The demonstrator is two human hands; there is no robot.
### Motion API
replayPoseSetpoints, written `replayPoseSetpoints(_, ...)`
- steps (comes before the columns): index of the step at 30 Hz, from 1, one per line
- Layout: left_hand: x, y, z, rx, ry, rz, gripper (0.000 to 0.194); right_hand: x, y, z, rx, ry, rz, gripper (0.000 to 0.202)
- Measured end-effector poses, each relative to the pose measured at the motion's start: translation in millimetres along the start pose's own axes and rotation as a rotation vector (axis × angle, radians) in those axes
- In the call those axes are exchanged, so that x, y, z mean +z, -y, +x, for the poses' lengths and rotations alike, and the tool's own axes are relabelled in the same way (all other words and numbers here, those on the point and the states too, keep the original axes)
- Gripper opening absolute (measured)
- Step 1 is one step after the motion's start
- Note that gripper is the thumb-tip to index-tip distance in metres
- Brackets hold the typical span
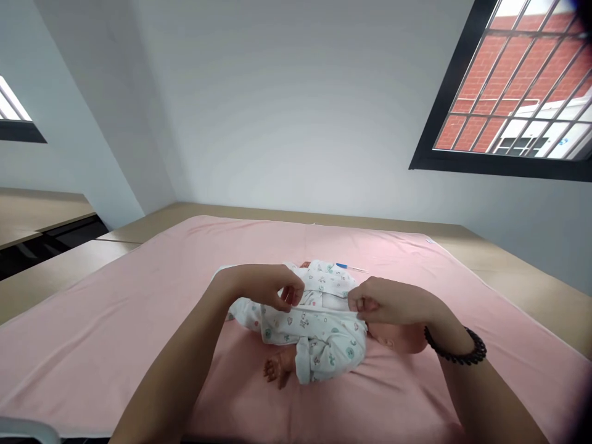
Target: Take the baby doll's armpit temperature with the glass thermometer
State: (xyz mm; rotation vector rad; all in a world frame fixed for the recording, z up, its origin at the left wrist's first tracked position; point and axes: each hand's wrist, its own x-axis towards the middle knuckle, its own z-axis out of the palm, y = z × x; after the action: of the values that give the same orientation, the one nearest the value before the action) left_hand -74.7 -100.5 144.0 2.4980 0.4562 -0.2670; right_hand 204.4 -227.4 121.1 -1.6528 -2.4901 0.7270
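Note:
A baby doll [407, 337] lies on its back on a pink sheet, its head to the right and partly behind my right forearm. It wears white printed clothes [324, 339], open along the front, with a plain white layer showing inside. My left hand [277, 288] pinches the near front edge of the clothes around the doll's middle. Close to the doll's neck, my right hand [377, 301] grips the same edge, which is stretched between both hands. One doll hand [277, 366] sticks out of the near sleeve.
The pink sheet [139, 302] covers a wooden table [499, 256]. Beyond the doll lies a thin blue and white stick [351, 267]. A white wall stands behind, with a barred window at the upper right. A pale curved rail [28, 428] shows at the lower left.

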Motion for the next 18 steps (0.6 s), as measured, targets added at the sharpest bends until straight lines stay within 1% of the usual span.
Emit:
replayPoseSetpoints(2,4.8,-9.4,-3.7,0.010,0.081,-0.002,0.011,-2.7,-1.3,-0.1,-0.076,0.149,0.107,0.014)
replayPoseSetpoints(5,12.6,-20.5,-5.7,-0.021,0.184,0.045,0.018,-0.9,-0.6,3.5,-0.122,0.324,0.128,0.018)
replayPoseSetpoints(6,14.0,-22.3,-5.9,-0.039,0.201,0.071,0.019,0.3,-0.3,4.6,-0.134,0.366,0.116,0.019)
replayPoseSetpoints(7,14.3,-22.6,-5.9,-0.058,0.208,0.093,0.020,1.2,-0.2,5.2,-0.146,0.369,0.105,0.021)
replayPoseSetpoints(8,13.4,-21.4,-5.9,-0.074,0.206,0.108,0.021,1.8,-0.6,5.5,-0.159,0.329,0.094,0.023)
replayPoseSetpoints(10,8.6,-14.4,-5.6,-0.101,0.168,0.119,0.022,1.7,-3.2,5.5,-0.164,0.141,0.066,0.026)
replayPoseSetpoints(12,2.0,-2.7,-4.0,-0.125,0.093,0.125,0.022,0.7,-8.2,6.1,-0.124,-0.059,0.021,0.028)
replayPoseSetpoints(13,-0.8,4.1,-2.4,-0.140,0.057,0.131,0.022,0.3,-11.2,6.9,-0.088,-0.120,-0.005,0.028)
replayPoseSetpoints(14,-3.0,11.0,-0.2,-0.159,0.034,0.137,0.022,0.0,-14.2,8.1,-0.044,-0.142,-0.027,0.028)
replayPoseSetpoints(15,-4.4,17.4,2.5,-0.179,0.029,0.137,0.023,0.0,-16.8,9.5,0.006,-0.135,-0.037,0.028)
replayPoseSetpoints(18,-4.1,31.1,12.0,-0.215,0.071,0.126,0.026,0.3,-21.3,13.3,0.114,-0.018,-0.008,0.033)
